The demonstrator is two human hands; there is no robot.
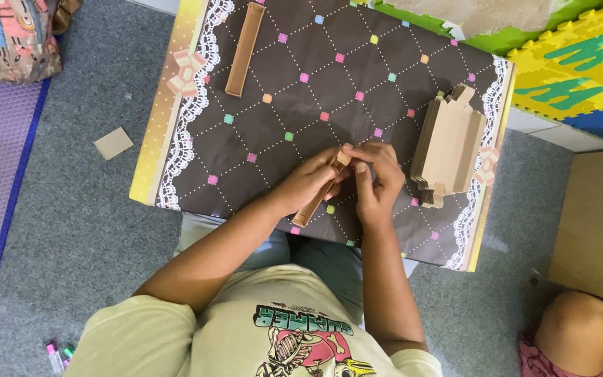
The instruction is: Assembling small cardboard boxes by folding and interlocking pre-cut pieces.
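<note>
Both hands, left hand (308,183) and right hand (378,178), close their grip on a narrow brown cardboard strip (315,199) near the desk's (259,126) near edge. Its long axis runs diagonally, upper end toward the far right corner. A flat cardboard stack (448,146) lies by the right edge; a folded brown tray (244,49) lies near the far left corner.

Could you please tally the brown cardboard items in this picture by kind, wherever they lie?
Long folded cardboard strips: 2, one held by the left hand and right hand, namely the held strip, and the far strip.
Stacks of flat cardboard blanks: 1, the stack.
Loose cardboard squares on the carpet: 1, the square.
Total: 4
</note>
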